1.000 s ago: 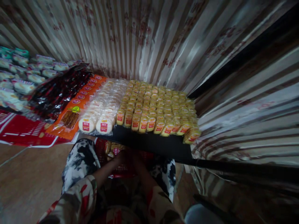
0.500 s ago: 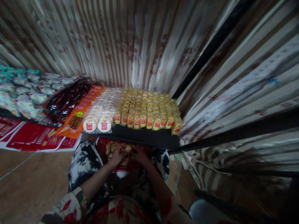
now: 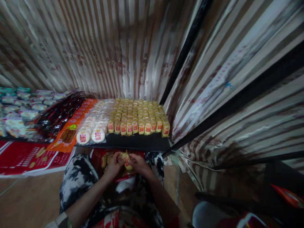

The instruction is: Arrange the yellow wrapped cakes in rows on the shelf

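My left hand [image 3: 113, 166] and my right hand [image 3: 138, 164] meet just below the black shelf's front edge [image 3: 137, 143]. Both are closed on a small round yellow snack pack with a red label [image 3: 125, 158], held between them. Right under the hands lies a red basket [image 3: 99, 158] with more packs of the same kind in it, resting between my knees. On the shelf above, several rows of yellow snack packs [image 3: 137, 115] stand upright, and round white packs [image 3: 91, 134] lie to their left.
Left of the white packs lie an orange packet [image 3: 68, 134], dark red packets [image 3: 57, 115] and pale green-trimmed packs [image 3: 16, 107]. A red printed sheet [image 3: 21, 156] hangs below. Striped curtain [image 3: 106, 53] and black bars [image 3: 187, 47] close the back and right. Brown floor [image 3: 26, 199] at left.
My hands rose out of the red basket and came together on a yellow pack. The view tilted up and the shelf now sits further away and left.
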